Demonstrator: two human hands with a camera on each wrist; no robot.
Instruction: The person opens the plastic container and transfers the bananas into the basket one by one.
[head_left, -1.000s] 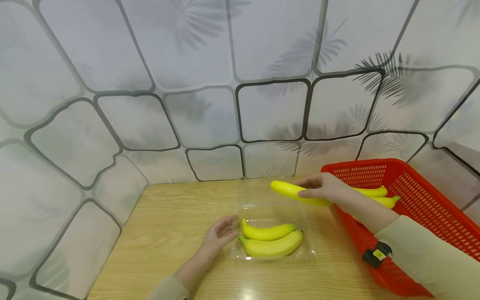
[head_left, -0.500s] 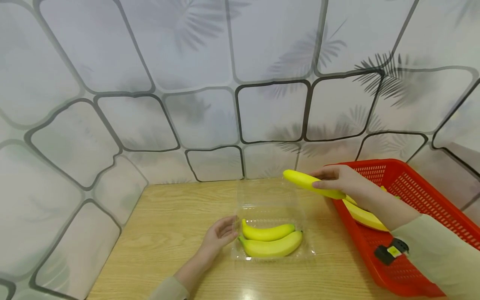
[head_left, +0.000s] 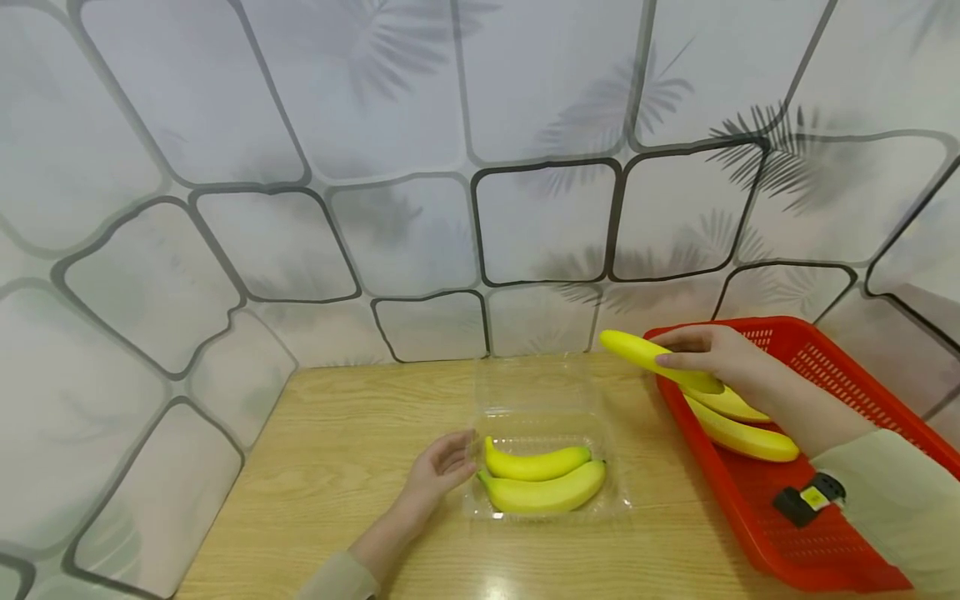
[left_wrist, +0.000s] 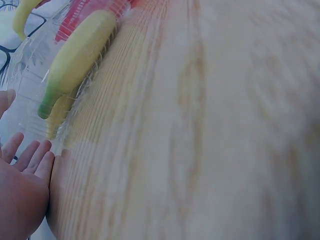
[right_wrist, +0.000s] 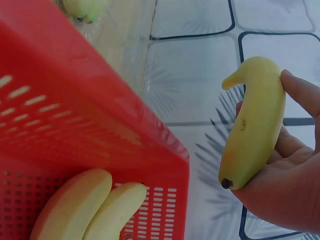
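My right hand (head_left: 716,354) holds a yellow banana (head_left: 632,347) in the air at the basket's far left corner. In the right wrist view, this banana (right_wrist: 256,117) lies between thumb and fingers, its dark tip toward the palm. Two more bananas, one of them the front banana (head_left: 746,439), lie in the red basket (head_left: 738,533) under that hand. A clear plastic box (head_left: 618,467) stands with its lid back, holding a rear banana (head_left: 536,465) and a front banana (head_left: 543,492) side by side. At the box's left side is my left hand (head_left: 438,467), fingers loosely bent; contact is hard to tell.
The wooden table (head_left: 345,433) ends at a patterned wall (head_left: 420,233) behind and on the left. The basket's raised left wall (head_left: 705,475) stands right of the box. A dark watch-like device (head_left: 810,498) sits on the right wrist.
My right hand has carried the banana right and slightly back, from above the box's right side to the basket's far left corner. My left hand and the box have stayed put.
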